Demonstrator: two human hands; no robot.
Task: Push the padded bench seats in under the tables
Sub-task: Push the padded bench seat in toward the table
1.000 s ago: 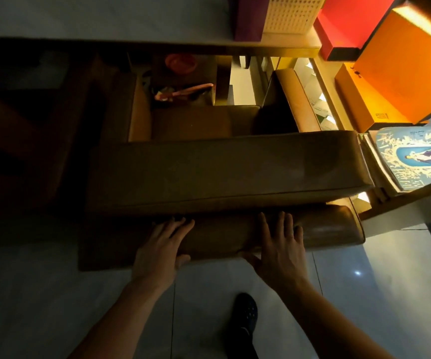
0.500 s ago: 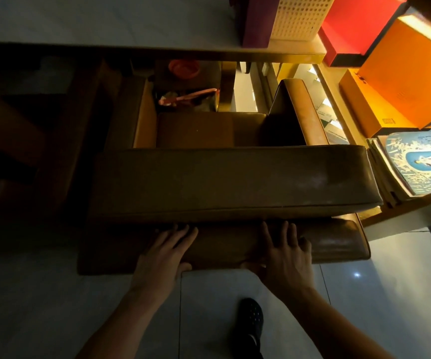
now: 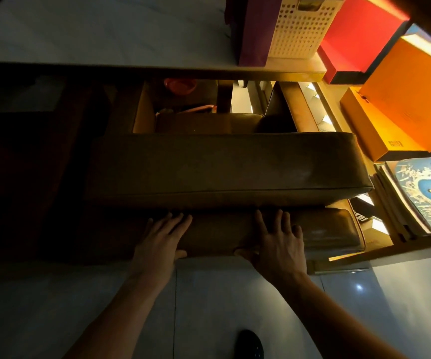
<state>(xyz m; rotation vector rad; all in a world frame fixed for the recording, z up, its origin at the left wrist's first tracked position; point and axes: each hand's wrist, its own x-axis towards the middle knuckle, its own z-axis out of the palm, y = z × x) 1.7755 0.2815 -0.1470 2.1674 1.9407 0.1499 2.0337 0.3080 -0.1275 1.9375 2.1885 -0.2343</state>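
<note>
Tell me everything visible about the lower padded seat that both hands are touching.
The lower padded seat is a long brown cushion, leather-like, with rounded edges and a faint sheen at its right end. It lies level, low over the pale tiled floor, partly beneath a thicker cushion. The left hand and right hand press flat on it, fingers spread.

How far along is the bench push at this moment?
Done: nothing fully tucked. In hand: left hand and right hand lie flat on the lower padded bench seat. Left: it and the upper cushion both sit short of the table edge.
</note>
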